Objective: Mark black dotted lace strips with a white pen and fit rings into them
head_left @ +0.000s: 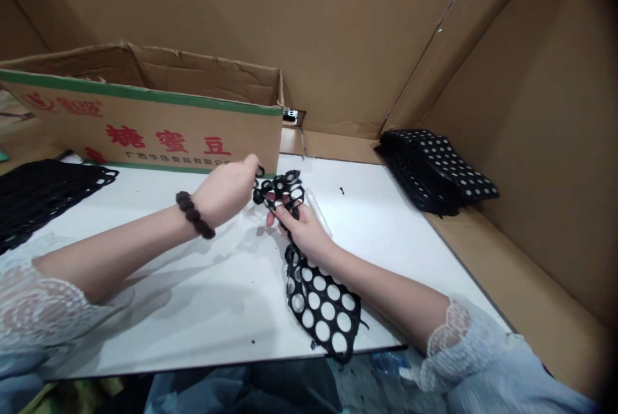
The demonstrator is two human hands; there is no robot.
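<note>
My right hand (309,230) grips a black sheet with round holes (328,304), bunched between thumb and fingers. The sheet's lower part hangs down over the table's front edge, the white tabletop showing through its holes. Its upper end (290,185) curls above my fingers. Just left of it, my left hand (230,188) is closed, a small black ring-shaped piece (259,171) at its fingertips. Whether that piece still joins the sheet I cannot tell. A dark beaded band (194,216) circles my left wrist.
A cardboard box (193,137) with red lettering stands at the back left. Black netted sheets (43,198) lie at the left, and a stack of black holed sheets (434,172) at the right. A whitish tube-like object (318,211) lies behind my right hand. Cardboard walls (313,28) enclose the white table (207,317).
</note>
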